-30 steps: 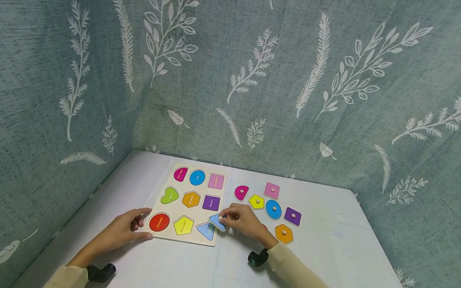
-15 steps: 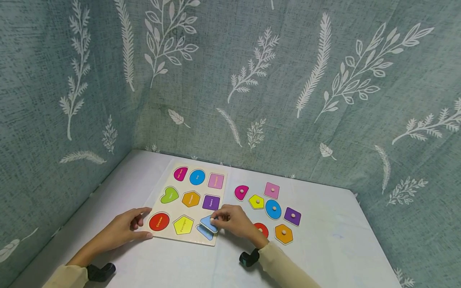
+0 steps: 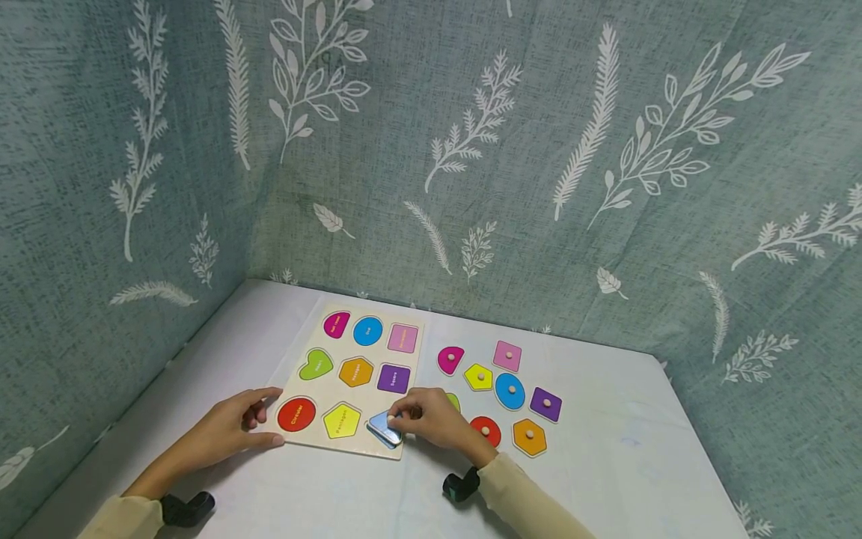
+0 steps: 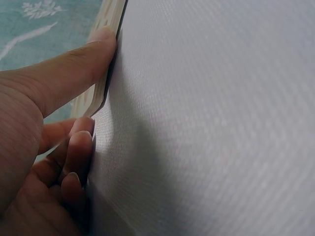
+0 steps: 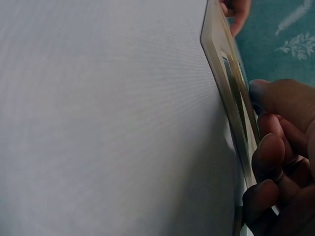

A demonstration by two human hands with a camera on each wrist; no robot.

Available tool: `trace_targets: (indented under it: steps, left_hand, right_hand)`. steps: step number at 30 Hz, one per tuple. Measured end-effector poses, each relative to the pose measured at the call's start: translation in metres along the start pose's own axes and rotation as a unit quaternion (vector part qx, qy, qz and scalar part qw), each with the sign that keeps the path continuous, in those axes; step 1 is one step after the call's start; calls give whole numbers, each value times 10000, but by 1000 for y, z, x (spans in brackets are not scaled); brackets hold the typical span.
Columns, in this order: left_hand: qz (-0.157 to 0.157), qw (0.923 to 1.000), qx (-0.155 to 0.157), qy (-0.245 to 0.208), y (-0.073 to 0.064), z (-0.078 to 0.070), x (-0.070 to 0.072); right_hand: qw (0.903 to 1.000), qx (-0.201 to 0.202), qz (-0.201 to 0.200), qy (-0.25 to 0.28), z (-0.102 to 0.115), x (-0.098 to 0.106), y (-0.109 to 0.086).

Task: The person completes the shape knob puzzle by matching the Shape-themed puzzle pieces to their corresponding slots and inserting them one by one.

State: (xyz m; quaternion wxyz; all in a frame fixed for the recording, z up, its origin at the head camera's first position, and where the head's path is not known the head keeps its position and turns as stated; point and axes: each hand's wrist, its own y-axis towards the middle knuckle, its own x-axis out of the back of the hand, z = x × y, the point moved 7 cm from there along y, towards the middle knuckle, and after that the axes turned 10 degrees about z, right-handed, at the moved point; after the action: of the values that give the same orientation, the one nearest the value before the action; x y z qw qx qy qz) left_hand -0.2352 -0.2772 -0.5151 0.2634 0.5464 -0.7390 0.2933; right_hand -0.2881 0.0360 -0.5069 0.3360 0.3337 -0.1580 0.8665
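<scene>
A wooden shape puzzle board (image 3: 355, 445) lies on the white-covered table, its coloured recesses printed with names. My left hand (image 3: 232, 425) holds the board's near left corner, thumb on the front edge and index finger along the left side. The thumb (image 4: 96, 51) shows against the wooden edge in the left wrist view. With thumb and fingers, my right hand (image 3: 434, 418) pinches the small knob of a blue triangle piece (image 3: 378, 424). This piece sits over the matching blue recess at the near right corner, slightly off its outline. In the right wrist view it appears tilted above the board.
Right of the board lie loose knobbed pieces: a magenta half round (image 3: 450, 361), yellow pentagon (image 3: 477, 380), pink square-like piece (image 3: 508, 364), blue oval (image 3: 509, 399), purple square (image 3: 545, 411), orange hexagon (image 3: 529, 444), red circle (image 3: 485, 439) and a partly hidden green piece (image 3: 454, 401). Patterned cloth (image 3: 417, 247) stands behind.
My right hand has carried the blue triangle leftward and down from the board's right edge onto its recess. The red circle and green piece have come into view. My left hand stays put.
</scene>
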Motion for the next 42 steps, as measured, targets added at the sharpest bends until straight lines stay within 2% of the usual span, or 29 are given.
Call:
trace_targets:
  steps: [21,31,42]
  left_hand:
    - [-29,10000,37,-41,-1,0,0]
    - [-34,10000,-44,3,0,-2,0]
    - [26,10000,80,6,0,-2,0]
  right_hand:
    - [9995,-227,192,-101,2,-5,4]
    - [9986,-309,128,-418,4,-6,6]
    - [9971,-233,220,-685,8,-8,5]
